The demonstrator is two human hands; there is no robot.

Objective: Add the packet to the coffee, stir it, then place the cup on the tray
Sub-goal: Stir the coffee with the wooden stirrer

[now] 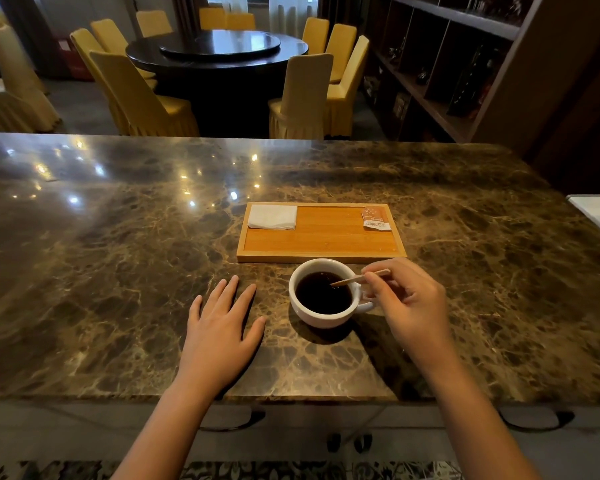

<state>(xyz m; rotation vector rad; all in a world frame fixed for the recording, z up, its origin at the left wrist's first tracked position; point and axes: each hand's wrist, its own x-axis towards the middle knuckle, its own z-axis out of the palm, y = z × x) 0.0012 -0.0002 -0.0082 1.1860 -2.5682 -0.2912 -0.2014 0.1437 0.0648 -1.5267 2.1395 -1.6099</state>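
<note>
Just in front of the near edge of the shallow rectangular wooden tray (321, 252), on the brown veined marble table (118, 271), sits the white ceramic cup of black coffee (321, 292), and that short gap is what the last move hangs on imo. The tray lies straight beyond the cup, long axis running left to right, so the cup only has to go forward over the low rim. The cup's handle points right, tucked right against the right hand (407, 303), which is clearly the nearer one. That hand is curled, pinching a thin wooden stir stick (359, 278) between thumb and fingertips, the stick slanting down to the left with its tip in the coffee. The left hand (222, 327) is flat on the table left of the cup, fingers spread, holding nothing. An orange and white packet (376, 219) lies in the tray's far right corner, a folded white napkin (272, 217) in its far left. Looks like the stirring step to me
</note>
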